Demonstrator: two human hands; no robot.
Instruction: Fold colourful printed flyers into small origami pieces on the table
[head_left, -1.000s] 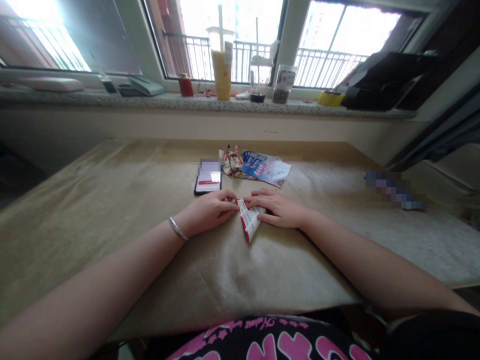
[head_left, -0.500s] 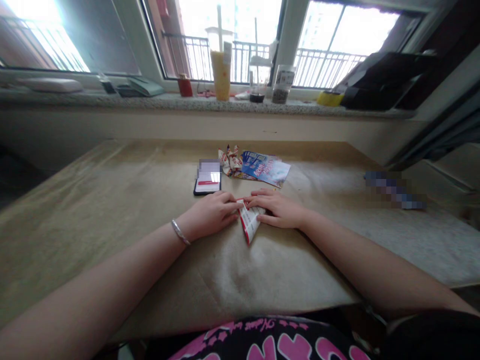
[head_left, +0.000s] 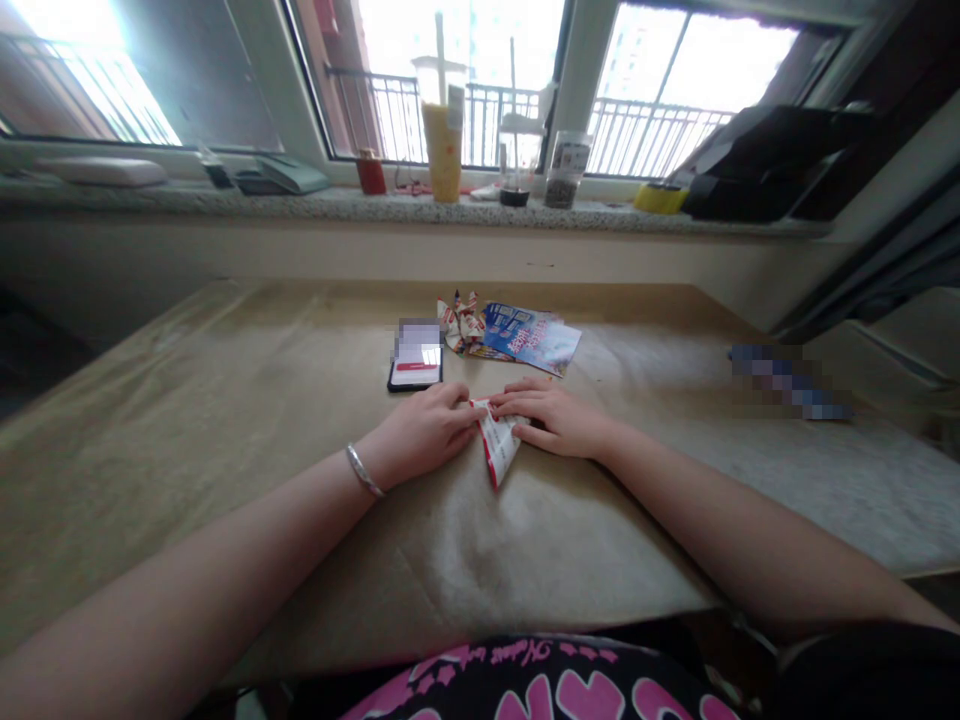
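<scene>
Two hands: both down on one folded paper [head_left: 496,447] on the table [head_left: 225,420], fingertips meeting at its far corner.
Left hand [head_left: 424,432]: fingers bent, tips on the paper's left edge; can't tell if pinching or just pressing. Silver bracelet [head_left: 364,471] on the wrist.
Right hand [head_left: 559,420]: flat, fingers stretched out, not clasping, pressing the paper's right side down.
Paper: red & white print, folded to a point. The point sticks out toward the person, clear of both hands; the rest lies under the fingertips.
Past left knuckles: phone [head_left: 416,362], screen lit, part blurred.
Past right hand: blue leaflets [head_left: 534,337]; small folded shapes [head_left: 461,320] btw phone & leaflets.
Far back: windowsill [head_left: 225,205] w/ tall orange drink [head_left: 444,140] & jar [head_left: 564,168].
</scene>
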